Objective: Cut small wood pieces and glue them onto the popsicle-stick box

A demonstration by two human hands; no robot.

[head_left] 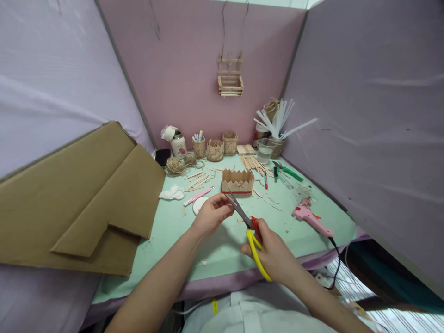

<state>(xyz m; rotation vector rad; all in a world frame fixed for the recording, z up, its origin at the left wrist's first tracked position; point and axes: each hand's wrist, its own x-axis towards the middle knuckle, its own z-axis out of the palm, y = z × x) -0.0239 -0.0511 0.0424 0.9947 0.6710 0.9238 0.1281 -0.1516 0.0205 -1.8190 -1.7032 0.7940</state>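
My right hand is closed around a pair of scissors with a yellow handle loop and dark blades. A red part shows by the fingers near the pivot. The blades point up and left, slightly apart, toward my left hand. Its thumb and fingertips are pinched together beside the blades; whatever they hold is too small to make out. Just beyond both hands stands a small box with a zigzag-cut wooden rim and a red band along its base.
A pink glue gun lies at the right, its cord over the table edge. Green-handled pliers, wooden sticks, a pink pen-like tool and twine balls lie around. Folded cardboard covers the left side.
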